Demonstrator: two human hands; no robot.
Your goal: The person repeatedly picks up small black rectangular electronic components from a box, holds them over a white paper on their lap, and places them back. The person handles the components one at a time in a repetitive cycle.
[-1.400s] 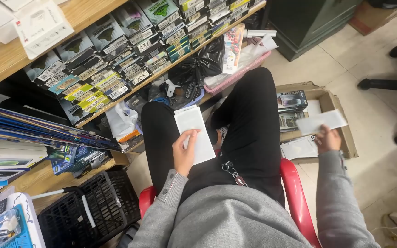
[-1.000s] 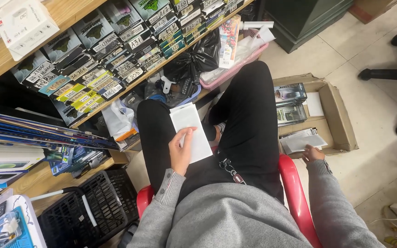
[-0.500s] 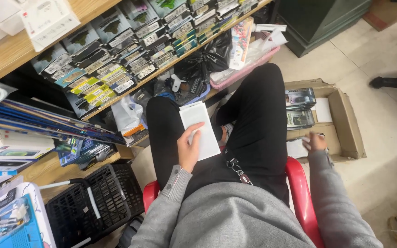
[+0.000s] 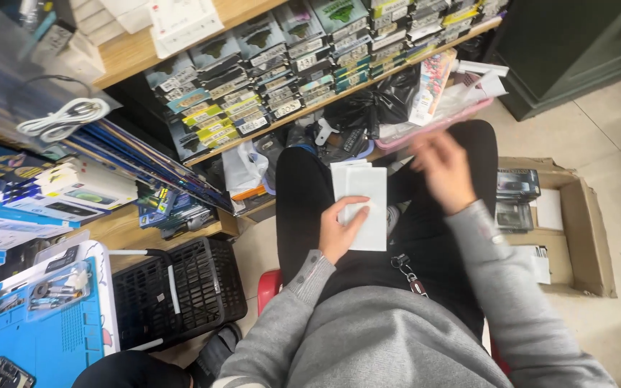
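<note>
White flat packets (image 4: 359, 207) rest on the lap, pinned by the left hand (image 4: 339, 228), fingers pressing them flat; right hand (image 4: 443, 169), blurred above the packets, grip unclear—steady pressure prevents sliding.

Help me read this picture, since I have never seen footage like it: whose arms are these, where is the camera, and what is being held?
The camera sits on a person's head and looks straight down, so you see their own grey sleeves and black trousers as they sit on a red seat. Their left hand presses a stack of flat white packets against the lap. The right hand is blurred above the right thigh and looks empty, though I cannot be sure. Beside it on the floor stands an open cardboard box with small packages inside. In front, a wooden shelf carries rows of packaged goods, and a black plastic basket stands on the left.
</note>
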